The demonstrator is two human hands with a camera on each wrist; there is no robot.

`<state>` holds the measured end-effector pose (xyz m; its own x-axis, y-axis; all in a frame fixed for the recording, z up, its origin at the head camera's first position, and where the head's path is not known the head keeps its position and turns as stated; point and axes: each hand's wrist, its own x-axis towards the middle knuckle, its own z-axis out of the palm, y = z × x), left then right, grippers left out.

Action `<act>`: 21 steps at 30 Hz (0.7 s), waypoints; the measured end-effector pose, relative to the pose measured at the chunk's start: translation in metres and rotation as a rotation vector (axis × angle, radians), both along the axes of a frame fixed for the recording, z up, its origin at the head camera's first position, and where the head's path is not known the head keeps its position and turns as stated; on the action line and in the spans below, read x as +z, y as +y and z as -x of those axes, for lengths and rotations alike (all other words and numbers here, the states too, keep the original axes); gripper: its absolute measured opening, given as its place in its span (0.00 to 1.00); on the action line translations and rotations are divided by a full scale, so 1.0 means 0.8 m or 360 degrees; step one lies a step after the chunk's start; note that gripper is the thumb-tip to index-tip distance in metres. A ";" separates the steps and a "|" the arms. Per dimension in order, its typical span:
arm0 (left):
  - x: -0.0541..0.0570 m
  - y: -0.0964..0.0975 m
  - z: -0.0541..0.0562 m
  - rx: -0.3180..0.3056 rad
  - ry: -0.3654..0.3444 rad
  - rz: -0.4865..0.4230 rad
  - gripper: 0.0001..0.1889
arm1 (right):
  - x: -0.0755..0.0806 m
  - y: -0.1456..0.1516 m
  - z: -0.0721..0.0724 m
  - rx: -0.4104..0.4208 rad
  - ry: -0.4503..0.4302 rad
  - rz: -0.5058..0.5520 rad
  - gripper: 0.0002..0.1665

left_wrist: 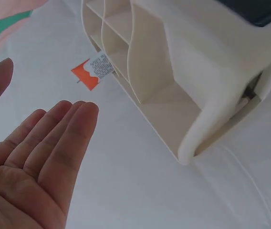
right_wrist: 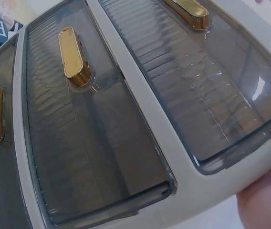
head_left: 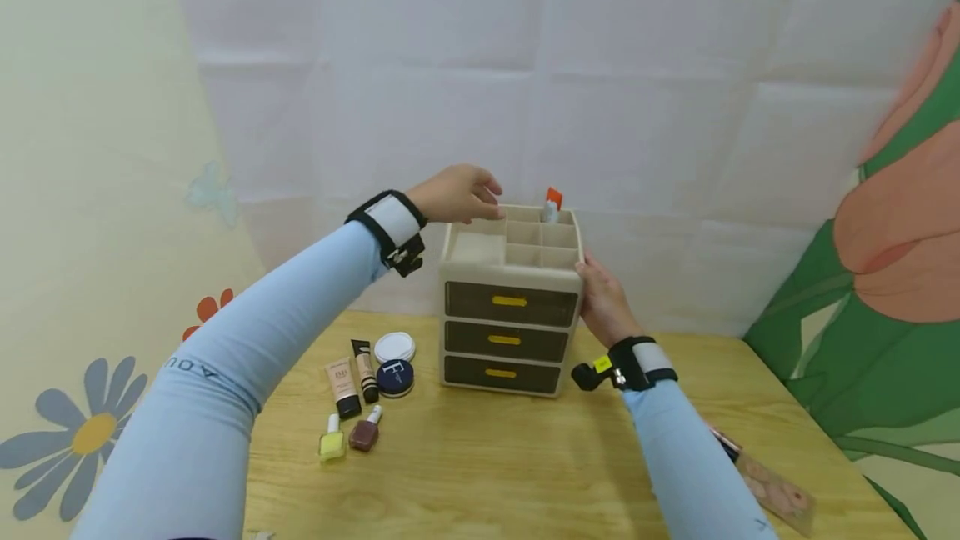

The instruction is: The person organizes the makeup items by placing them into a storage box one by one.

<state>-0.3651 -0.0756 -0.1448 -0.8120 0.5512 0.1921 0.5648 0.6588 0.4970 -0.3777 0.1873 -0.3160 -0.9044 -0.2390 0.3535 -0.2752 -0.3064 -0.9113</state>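
A cream cosmetics organizer (head_left: 511, 273) stands on the table, with three dark see-through drawers and yellow-gold handles (right_wrist: 73, 55). Its top is split into compartments. An orange-tipped white item with small print (head_left: 552, 205) pokes up from a back compartment; the left wrist view shows its orange end (left_wrist: 85, 75). Over the organizer's back left corner hovers my left hand (head_left: 456, 193), fingers extended and palm empty. My right hand (head_left: 609, 307) grips the organizer's right side near its top front corner; only part of that hand (right_wrist: 265, 198) enters the right wrist view.
Left of the organizer lie two tubes (head_left: 342, 386), a white round compact (head_left: 394, 347) and a navy one (head_left: 395, 377). Yellow (head_left: 332, 444) and mauve (head_left: 364, 435) nail polish bottles are nearer. A flat patterned packet (head_left: 776, 492) lies by the right forearm. White cloth (head_left: 420, 65) hangs behind.
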 end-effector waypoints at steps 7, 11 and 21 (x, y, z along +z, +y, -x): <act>-0.034 -0.040 -0.032 0.0006 0.0164 -0.0021 0.22 | 0.001 0.009 -0.006 0.0006 -0.0010 -0.0006 0.32; -0.062 -0.065 -0.044 0.0060 0.0151 -0.0047 0.22 | -0.001 0.009 -0.007 -0.0004 -0.0012 -0.0005 0.32; -0.139 -0.122 -0.053 0.0181 -0.0151 0.0008 0.20 | -0.004 0.009 -0.010 -0.0037 -0.0045 0.0008 0.33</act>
<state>-0.3223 -0.1729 -0.2556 -0.8837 0.4551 0.1089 0.4367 0.7184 0.5415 -0.3694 0.1947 -0.3192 -0.9193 -0.2159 0.3290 -0.2566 -0.3048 -0.9172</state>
